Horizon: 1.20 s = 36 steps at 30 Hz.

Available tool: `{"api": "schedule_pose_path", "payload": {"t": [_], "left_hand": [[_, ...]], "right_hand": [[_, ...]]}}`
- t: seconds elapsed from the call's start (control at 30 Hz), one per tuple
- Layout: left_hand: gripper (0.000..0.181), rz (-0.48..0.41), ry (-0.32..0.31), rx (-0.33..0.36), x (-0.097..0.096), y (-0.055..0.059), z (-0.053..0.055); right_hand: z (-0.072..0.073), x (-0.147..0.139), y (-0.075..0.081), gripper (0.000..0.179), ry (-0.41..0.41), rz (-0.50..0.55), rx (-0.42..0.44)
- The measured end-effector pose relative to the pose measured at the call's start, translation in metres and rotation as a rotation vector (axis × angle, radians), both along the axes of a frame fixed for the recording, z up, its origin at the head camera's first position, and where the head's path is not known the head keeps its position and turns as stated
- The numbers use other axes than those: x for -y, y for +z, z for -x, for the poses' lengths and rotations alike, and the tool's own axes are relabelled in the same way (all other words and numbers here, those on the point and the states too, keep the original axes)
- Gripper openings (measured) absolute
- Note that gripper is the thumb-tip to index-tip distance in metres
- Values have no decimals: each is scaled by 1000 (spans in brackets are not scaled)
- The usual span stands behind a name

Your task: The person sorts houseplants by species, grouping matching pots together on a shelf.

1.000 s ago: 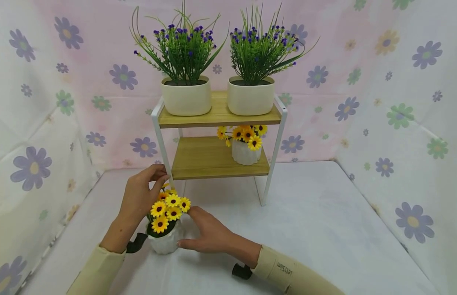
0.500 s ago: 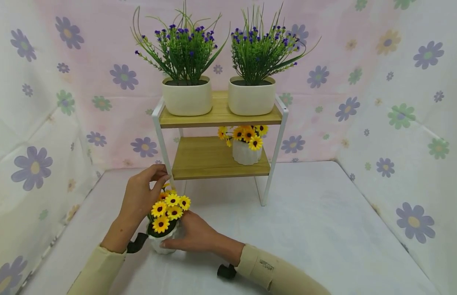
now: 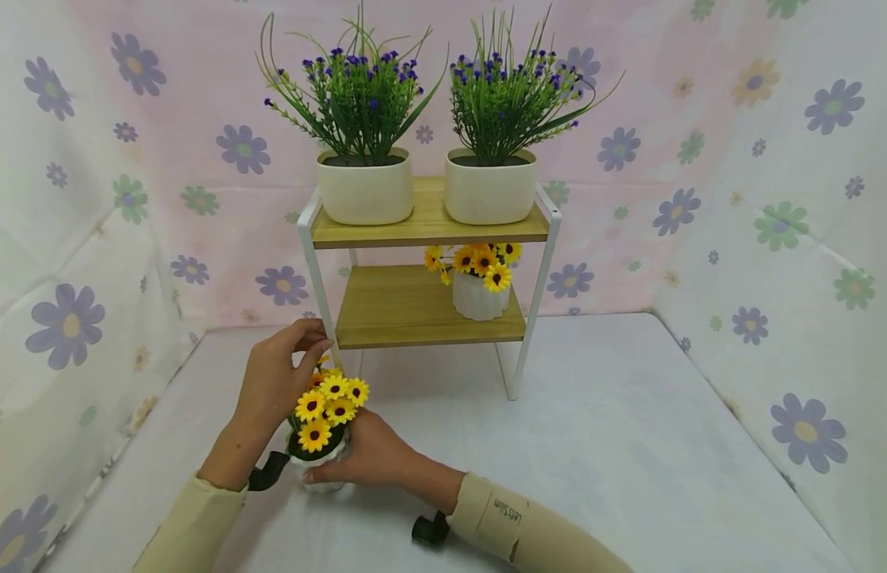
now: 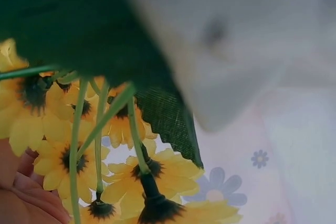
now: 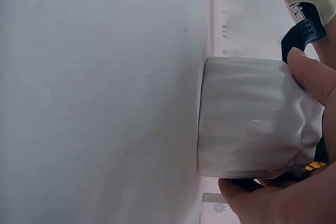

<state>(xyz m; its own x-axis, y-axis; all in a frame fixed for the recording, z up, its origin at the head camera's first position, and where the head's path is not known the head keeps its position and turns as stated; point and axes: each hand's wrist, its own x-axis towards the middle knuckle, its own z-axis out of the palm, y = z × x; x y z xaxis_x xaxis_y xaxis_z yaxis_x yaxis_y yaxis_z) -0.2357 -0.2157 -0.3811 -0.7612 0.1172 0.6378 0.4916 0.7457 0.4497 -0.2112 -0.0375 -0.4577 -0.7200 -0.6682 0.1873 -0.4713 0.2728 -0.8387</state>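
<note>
My right hand (image 3: 371, 454) grips a small white ribbed flower pot (image 3: 321, 475) with yellow artificial daisies (image 3: 332, 406), low at the left on the table. Thumb in front and fingers behind span the pot's upper part. The right wrist view shows the same flower pot (image 5: 252, 119) between thumb and fingers, its base right at the white cloth. My left hand (image 3: 274, 374) holds the left front leg of a two-tier shelf (image 3: 414, 314), its thumb against the white metal. Daisies (image 4: 157, 177) and a dark leaf fill much of the left wrist view.
Two cream planters (image 3: 364, 191) with purple-flowered grass stand on the top tier. A second pot of daisies (image 3: 480, 298) sits at the right of the lower tier. Flower-print cloth (image 3: 235, 263) walls the back and sides. A white cloth (image 3: 615, 446) covers the table.
My right hand has moved left onto the pot, and its thumb and fingers have come round it. The left hand has stayed at the shelf leg.
</note>
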Motion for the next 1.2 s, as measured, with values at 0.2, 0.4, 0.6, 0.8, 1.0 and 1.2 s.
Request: {"api": "schedule_pose_path", "payload": {"t": [0.2,0.4,0.6,0.8,1.0,1.2], "left_hand": [[21,-7,-10,-4,0,-2,1],[20,-3,-13,-13,-1,-2,2],[21,-4,-8,-7,-1,-2,3],[19,0,-5,3,0,-2,2],[18,15,2,3,2,-1,-1],[19,9,-6,8,0,2,0]], "right_hand": [[2,-3,-4,95,-19,-7,46],[5,-8,-5,95,-41,-19,78],[10,-19,1,94,-49,-10,83],[18,-32,13,98,-23,16,53],[27,-48,29,93,45,1,26],[35,-67,51,93,97,63,-3]]}}
